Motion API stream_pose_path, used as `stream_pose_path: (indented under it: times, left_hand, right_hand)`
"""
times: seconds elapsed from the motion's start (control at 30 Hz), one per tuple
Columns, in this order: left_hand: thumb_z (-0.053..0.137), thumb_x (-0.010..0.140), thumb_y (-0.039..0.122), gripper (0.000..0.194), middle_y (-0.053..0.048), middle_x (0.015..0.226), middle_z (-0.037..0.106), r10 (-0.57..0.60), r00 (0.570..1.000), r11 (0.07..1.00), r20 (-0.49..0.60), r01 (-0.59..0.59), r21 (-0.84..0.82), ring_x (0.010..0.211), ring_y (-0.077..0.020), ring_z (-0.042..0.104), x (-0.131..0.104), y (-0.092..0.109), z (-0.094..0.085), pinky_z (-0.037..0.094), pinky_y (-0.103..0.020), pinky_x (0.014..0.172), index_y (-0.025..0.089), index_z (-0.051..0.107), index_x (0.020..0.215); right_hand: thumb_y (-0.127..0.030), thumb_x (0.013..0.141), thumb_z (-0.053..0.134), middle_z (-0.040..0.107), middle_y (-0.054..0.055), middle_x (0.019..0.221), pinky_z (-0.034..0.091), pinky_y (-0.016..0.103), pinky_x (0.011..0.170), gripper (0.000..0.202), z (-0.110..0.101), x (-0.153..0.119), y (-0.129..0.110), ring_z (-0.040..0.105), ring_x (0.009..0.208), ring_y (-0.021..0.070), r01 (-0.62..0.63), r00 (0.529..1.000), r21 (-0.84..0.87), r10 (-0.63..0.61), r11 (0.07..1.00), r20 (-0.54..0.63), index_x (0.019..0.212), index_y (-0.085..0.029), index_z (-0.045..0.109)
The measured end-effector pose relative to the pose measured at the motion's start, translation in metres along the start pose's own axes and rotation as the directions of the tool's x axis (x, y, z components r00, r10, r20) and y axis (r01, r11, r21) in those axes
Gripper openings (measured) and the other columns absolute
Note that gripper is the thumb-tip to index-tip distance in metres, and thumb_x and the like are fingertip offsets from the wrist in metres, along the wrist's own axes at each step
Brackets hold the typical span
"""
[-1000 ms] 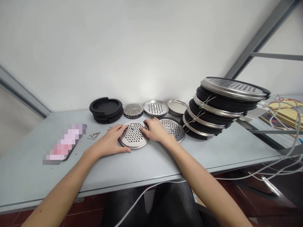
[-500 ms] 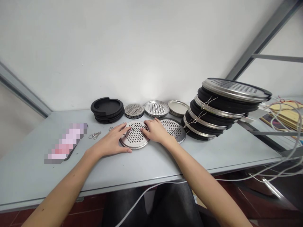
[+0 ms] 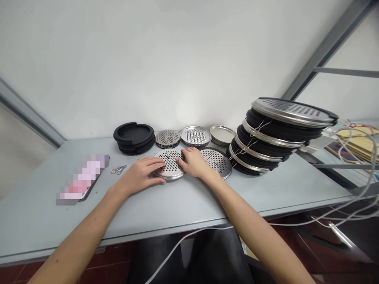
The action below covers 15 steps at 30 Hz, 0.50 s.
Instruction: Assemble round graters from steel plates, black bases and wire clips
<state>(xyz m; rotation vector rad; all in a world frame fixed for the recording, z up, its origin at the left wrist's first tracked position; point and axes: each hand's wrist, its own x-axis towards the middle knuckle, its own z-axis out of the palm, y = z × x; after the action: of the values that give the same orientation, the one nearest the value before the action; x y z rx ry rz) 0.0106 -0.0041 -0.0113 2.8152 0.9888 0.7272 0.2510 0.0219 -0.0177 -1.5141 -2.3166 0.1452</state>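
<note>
A round perforated metal grater plate (image 3: 169, 165) lies flat on the table between both hands, with one or more rims beneath it. From the left, my left hand (image 3: 145, 171) grips it, fingers on top and thumb along the near edge. My right hand (image 3: 193, 161) holds its right side, thumb on the top face and the other fingers curled at the far edge. Partly behind my right hand lies a second perforated plate (image 3: 215, 161) with a dark rim. Farther back are a smaller patterned disc (image 3: 167, 138), a grater plate (image 3: 196, 135) and a plain metal dish (image 3: 222, 134).
Black rings (image 3: 134, 136) are stacked at the back left. A tall leaning stack (image 3: 275, 136) of graters with black rings and wire clips stands at right. Small metal wire clips (image 3: 119, 169) and a blurred-out phone (image 3: 85, 177) lie left. White cables (image 3: 352, 209) hang at the right edge.
The grater plate has slid slightly away from me, toward the wall, with both hands on it. My left hand's fingers have drawn closer together.
</note>
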Motion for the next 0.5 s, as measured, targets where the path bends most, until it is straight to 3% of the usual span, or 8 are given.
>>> stream_pose_path:
  times: [0.13, 0.3, 0.4, 0.5]
  left_hand:
    - [0.066, 0.087, 0.044, 0.036, -0.009, 0.112, 0.071, 0.027, 0.991, 0.999, -0.130, -0.024, 0.022, 0.104, -0.0243, 0.065, 0.000, -0.001, 0.001, 0.051, -0.040, 0.092, 0.020, 0.067, 0.114]
    - [0.061, 0.090, 0.042, 0.030, -0.009, 0.110, 0.073, -0.025, 0.970, 1.000, -0.243, 0.028, 0.012, 0.102, -0.0242, 0.067, -0.001, -0.004, 0.003, 0.052, -0.040, 0.090, 0.021, 0.069, 0.111]
    - [0.060, 0.091, 0.042, 0.030, -0.009, 0.109, 0.073, -0.062, 0.955, 0.998, -0.290, 0.068, 0.009, 0.100, -0.0242, 0.068, -0.001, -0.004, 0.003, 0.052, -0.039, 0.088, 0.021, 0.069, 0.110]
    - [0.058, 0.092, 0.042, 0.030, -0.010, 0.106, 0.074, -0.095, 0.941, 0.995, -0.326, 0.101, 0.002, 0.097, -0.0237, 0.068, -0.001, -0.004, 0.003, 0.052, -0.038, 0.086, 0.020, 0.070, 0.108]
  right_hand:
    - [-0.039, 0.096, 0.047, 0.070, 0.010, 0.097, 0.039, 0.032, 0.094, 0.032, -0.007, 0.003, 0.000, 0.059, 0.098, 0.0214, 0.008, 0.999, 0.214, 0.004, 0.977, -0.054, 0.093, -0.015, 0.068]
    - [-0.044, 0.100, 0.035, 0.071, 0.006, 0.093, 0.045, 0.030, 0.083, 0.046, -0.022, 0.001, -0.001, 0.063, 0.089, 0.0197, 0.090, 0.992, 0.479, -0.034, 0.873, -0.125, 0.092, -0.015, 0.070]
    - [-0.041, 0.096, 0.045, 0.070, 0.007, 0.109, 0.046, 0.035, 0.090, 0.034, -0.027, -0.002, -0.002, 0.062, 0.102, 0.0212, 0.196, 0.977, 0.535, -0.120, 0.822, -0.175, 0.103, -0.018, 0.070]
    - [-0.040, 0.085, 0.064, 0.068, 0.008, 0.117, 0.044, 0.040, 0.097, 0.032, -0.027, -0.003, -0.003, 0.058, 0.114, 0.0237, 0.321, 0.945, 0.540, -0.231, 0.778, -0.230, 0.110, -0.020, 0.069]
